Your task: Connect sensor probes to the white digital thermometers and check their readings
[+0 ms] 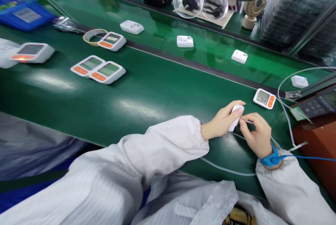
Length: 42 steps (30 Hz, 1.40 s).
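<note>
My left hand is wrapped round a small white device held on the green belt. Right beside it, my right hand pinches the end of a thin clear tube against the device's side. A blue strap circles my right wrist, with a blue cord running off to the right. Both arms wear white striped sleeves. A white monitor with an orange button lies just beyond my hands.
Several more white-and-orange monitors lie on the belt to the left. Small white units sit spaced on the far lane. A tape roll, blue bins, a small fan and an orange box surround the belt.
</note>
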Tool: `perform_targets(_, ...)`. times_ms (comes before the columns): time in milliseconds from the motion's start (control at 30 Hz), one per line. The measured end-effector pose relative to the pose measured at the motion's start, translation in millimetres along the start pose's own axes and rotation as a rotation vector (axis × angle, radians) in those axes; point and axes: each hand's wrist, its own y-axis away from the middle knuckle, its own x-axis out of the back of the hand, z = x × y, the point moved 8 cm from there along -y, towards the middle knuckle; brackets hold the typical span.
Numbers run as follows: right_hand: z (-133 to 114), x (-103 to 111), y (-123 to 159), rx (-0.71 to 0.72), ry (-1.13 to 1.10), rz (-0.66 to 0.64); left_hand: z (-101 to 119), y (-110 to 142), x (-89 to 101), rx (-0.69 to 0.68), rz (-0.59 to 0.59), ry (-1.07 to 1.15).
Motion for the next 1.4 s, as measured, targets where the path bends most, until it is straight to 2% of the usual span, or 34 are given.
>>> perform_targets(100,-5,6,-1,0.059,0.099,0.050,-9,-4,2.2,0.072,0.033,0.202)
perform_targets(200,-9,21,1,0.094,0.188,0.198,-21,-9,6.5,0.153,0.110,0.472)
perform_targets(233,-8,23,2,0.088,0.177,0.212,-24,-10,8.7,0.165,0.147,0.535)
perform_targets(300,-2,14,4,0.043,0.084,0.109,-26,-11,13.4,0.151,0.211,0.568)
perform_targets(367,8,-6,7,-0.039,-0.030,-0.105,-23,-11,16.0,0.109,0.238,0.503)
perform_targets(433,17,-23,13,-0.118,-0.070,-0.259,-19,-10,13.8,0.082,0.204,0.417)
perform_targets(467,21,-26,14,-0.147,-0.055,-0.281,-18,-9,11.8,0.073,0.174,0.379)
perform_targets(667,37,-14,15,-0.237,0.074,-0.135,-6,-10,4.1,-0.015,-0.042,0.090)
perform_targets(833,44,-9,18,-0.303,-0.003,-0.099,-10,-7,-10.4,0.073,-0.300,0.228)
perform_targets(1100,46,-10,17,-0.331,-0.066,-0.097,-11,-8,-11.0,0.102,-0.300,0.284)
perform_targets(1267,47,-10,16,-0.350,-0.059,-0.103,-7,-7,-12.6,0.097,-0.345,0.303)
perform_targets(1400,50,-12,17,-0.377,-0.083,-0.115,-9,-8,-10.5,0.103,-0.318,0.276)
